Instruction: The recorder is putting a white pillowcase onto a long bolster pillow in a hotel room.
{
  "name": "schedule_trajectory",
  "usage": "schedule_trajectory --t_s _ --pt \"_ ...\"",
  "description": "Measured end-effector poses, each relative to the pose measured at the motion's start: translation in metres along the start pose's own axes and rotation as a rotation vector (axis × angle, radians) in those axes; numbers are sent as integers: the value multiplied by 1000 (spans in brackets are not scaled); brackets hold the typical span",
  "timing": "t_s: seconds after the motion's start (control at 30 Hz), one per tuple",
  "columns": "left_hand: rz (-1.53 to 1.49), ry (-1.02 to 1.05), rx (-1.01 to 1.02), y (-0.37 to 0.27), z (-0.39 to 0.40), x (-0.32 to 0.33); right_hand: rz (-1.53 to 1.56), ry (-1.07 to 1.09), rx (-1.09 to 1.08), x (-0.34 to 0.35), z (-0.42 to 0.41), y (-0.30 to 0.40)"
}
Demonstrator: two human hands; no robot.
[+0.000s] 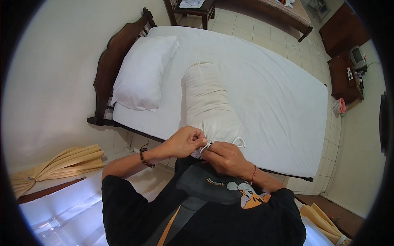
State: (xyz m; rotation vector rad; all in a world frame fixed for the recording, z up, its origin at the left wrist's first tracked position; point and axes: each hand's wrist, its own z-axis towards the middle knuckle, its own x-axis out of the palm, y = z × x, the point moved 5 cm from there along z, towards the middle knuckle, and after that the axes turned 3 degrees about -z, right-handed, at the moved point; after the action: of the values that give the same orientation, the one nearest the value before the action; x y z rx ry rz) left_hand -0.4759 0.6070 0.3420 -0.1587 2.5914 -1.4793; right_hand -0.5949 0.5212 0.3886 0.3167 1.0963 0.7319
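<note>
A cream bolster pillow (pixel 209 98) in a gathered drawstring cover lies across the bed, its near end against my body. At that end my left hand (pixel 187 140) pinches the white drawstring (pixel 204 148) between thumb and fingertips. Close beside it, on the right, my right hand (pixel 226 157) has its fingers curled on the same cord, the fingertips partly hidden. A loop of the cord stands out to the right of the bolster's end. The far end of the cover is gathered too, with a small tied cord.
The bed's white sheet (pixel 271 101) spreads around the bolster. A white pillow (pixel 143 73) lies by the dark wooden headboard (pixel 109 61). Beyond the bed are a wooden chair (pixel 197 11) and another bed frame (pixel 277 15). A wooden desk (pixel 344 75) and a waste basket (pixel 338 106) stand at the right.
</note>
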Motion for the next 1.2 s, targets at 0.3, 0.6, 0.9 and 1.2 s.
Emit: schedule_trajectory --t_s 0.3,0.6,0.9,1.2 --pt "-353 84 -100 7 -5 7 -101 52 -111 15 -11 11" --pt "-436 26 -60 19 -3 9 313 -114 287 -20 -4 -29" --pt "-446 -24 -6 20 -7 12 325 6 358 -2 0 -47" --pt "-229 -238 123 12 -15 6 39 -27 80 12 0 -38"
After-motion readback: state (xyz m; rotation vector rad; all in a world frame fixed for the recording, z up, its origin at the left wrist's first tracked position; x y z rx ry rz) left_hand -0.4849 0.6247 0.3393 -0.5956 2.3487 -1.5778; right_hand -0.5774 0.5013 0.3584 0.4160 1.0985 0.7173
